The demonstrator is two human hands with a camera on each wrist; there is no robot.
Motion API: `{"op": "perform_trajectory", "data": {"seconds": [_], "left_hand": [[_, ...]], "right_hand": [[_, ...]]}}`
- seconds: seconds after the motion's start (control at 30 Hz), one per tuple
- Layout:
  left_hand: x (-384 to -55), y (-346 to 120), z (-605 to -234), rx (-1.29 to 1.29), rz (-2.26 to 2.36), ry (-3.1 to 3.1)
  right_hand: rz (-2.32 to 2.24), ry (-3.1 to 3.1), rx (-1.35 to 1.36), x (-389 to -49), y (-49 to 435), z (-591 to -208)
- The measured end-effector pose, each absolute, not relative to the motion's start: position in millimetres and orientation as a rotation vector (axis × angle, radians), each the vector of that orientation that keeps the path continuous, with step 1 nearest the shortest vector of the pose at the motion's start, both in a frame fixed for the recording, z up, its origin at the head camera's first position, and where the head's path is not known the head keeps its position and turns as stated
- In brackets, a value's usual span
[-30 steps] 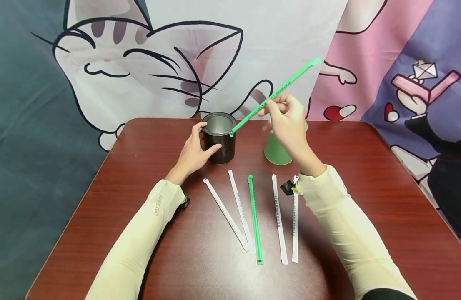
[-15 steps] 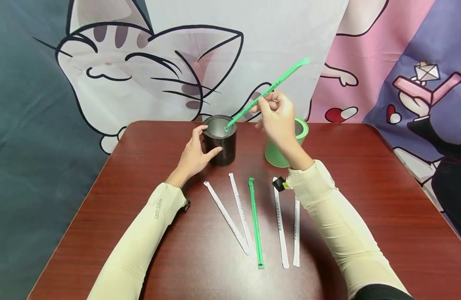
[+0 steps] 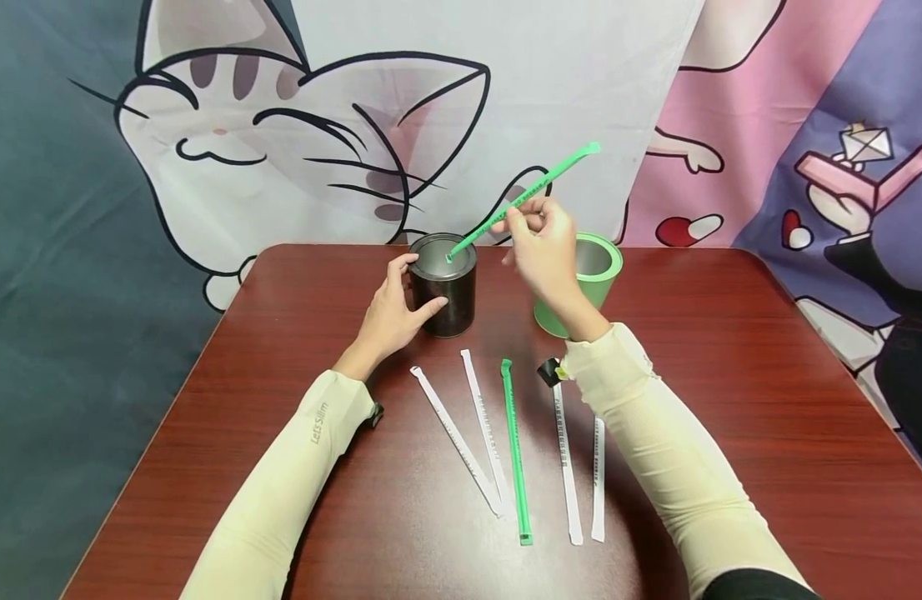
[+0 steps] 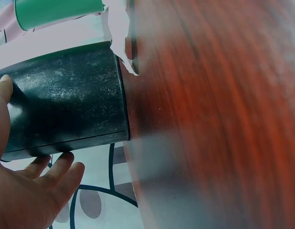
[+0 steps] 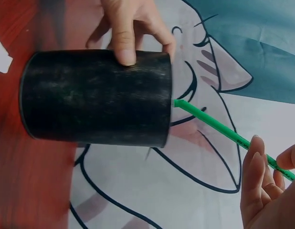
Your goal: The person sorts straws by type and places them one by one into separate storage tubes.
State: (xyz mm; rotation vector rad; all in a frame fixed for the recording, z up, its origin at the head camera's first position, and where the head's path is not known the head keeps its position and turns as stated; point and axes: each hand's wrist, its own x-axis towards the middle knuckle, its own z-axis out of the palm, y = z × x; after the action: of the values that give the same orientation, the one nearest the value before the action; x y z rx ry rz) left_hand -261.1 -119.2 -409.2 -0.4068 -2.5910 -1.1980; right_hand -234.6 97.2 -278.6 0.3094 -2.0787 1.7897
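green wrapped straw (image 3: 555,173) held at mouth of black can (image 3: 458,290)
straw pinched by right hand (image 3: 543,246), can gripped by left hand (image 3: 389,315); green can (image 3: 596,290) nearby

Behind the left hand (image 3: 389,321), the pale cream left sleeve (image 3: 273,492) bears small grey lettering (image 3: 320,423), "Let'sSlim", near its cuff. Behind the right hand (image 3: 543,254), the matching right sleeve (image 3: 678,450) meets black fabric (image 3: 757,585) farther back. A black block (image 3: 374,415) sits by the left wrist, another black piece (image 3: 549,372) with a yellow patch (image 3: 561,372) by the right.

left can (image 3: 457,287), right can (image 3: 598,287) on counter (image 3: 273,333) | five straws (image 3: 517,454) before them | sixth straw (image 3: 562,172), tip at left can's mouth | backdrop (image 3: 581,83) behind
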Motion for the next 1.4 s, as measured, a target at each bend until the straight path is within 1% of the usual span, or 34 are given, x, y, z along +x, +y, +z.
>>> {"op": "perform_trajectory", "data": {"seconds": [0.13, 0.53, 0.77, 1.0, 1.17, 1.4], "left_hand": [[-262, -119, -407, -0.409, -1.191, -2.584], [-264, -118, -401, -0.432, -1.191, -2.584], [-263, -120, -403, -0.454, -1.218, -2.569], [-262, -118, -408, -0.436, -1.220, -2.577], [-261, -118, -411, -0.423, -1.221, -2.585], [-260, -118, -410, -0.436, -1.216, -2.576]], "right_hand": [[1.759, -2.100, 0.335, -235, 96, -284], [1.720, -2.208, 0.284, -235, 90, -296], [1.740, -2.247, 0.259, -260, 89, -332], [1.662, -2.277, 0.234, -264, 84, -352], [1.613, -2.327, 0.220, -263, 82, -359], [1.612, -2.343, 0.212, -261, 82, -359]]}}
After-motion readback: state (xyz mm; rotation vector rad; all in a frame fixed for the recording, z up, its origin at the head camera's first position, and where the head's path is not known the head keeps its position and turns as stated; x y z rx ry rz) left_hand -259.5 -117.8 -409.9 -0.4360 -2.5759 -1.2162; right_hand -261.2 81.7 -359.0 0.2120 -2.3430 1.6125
